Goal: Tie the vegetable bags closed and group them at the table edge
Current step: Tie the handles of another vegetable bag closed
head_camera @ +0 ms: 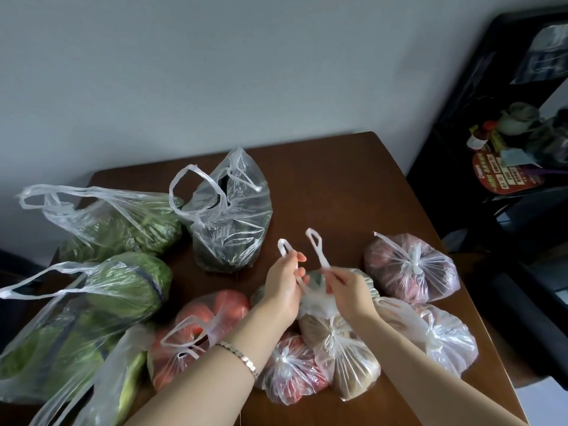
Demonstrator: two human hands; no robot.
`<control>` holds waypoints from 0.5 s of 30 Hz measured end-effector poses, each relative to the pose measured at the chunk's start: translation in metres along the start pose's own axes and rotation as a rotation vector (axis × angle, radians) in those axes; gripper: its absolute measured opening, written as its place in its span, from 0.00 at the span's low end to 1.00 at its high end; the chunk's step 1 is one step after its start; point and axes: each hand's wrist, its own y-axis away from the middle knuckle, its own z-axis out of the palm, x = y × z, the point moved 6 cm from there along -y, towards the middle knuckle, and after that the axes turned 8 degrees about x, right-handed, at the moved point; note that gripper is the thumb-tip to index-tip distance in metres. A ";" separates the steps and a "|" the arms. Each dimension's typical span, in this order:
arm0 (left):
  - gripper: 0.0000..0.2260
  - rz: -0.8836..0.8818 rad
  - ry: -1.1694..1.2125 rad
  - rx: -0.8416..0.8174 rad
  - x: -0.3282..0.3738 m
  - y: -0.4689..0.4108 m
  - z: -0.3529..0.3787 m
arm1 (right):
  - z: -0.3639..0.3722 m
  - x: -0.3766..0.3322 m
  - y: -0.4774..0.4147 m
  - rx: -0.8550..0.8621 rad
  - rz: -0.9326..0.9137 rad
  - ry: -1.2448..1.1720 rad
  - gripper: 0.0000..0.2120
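Observation:
My left hand [284, 287] pinches the left handle loop [283, 246] of a clear plastic bag [365, 282] in the middle of the brown table [332, 186]. My right hand [349, 289] pinches that bag's right handle loop [316, 245]. Both loops stick up, and the bag's neck is bunched between my hands. Knotted bags lie around it: a tomato bag [196, 330], a red-vegetable bag [292, 370], a brown-vegetable bag [347, 358], and two bags at the right [412, 269] [442, 336]. Open bags of greens [123, 226] [92, 318] lie at the left, and a dark-vegetable bag [230, 216] stands behind.
A grey wall runs behind the table. A black shelf unit [507, 142] with jars and packets stands to the right of the table. Bare tabletop shows at the far right corner. A bracelet [242, 356] is on my left wrist.

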 end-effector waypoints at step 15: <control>0.13 0.591 -1.071 -0.287 0.015 0.018 0.017 | 0.017 0.002 0.018 -0.195 0.022 0.042 0.21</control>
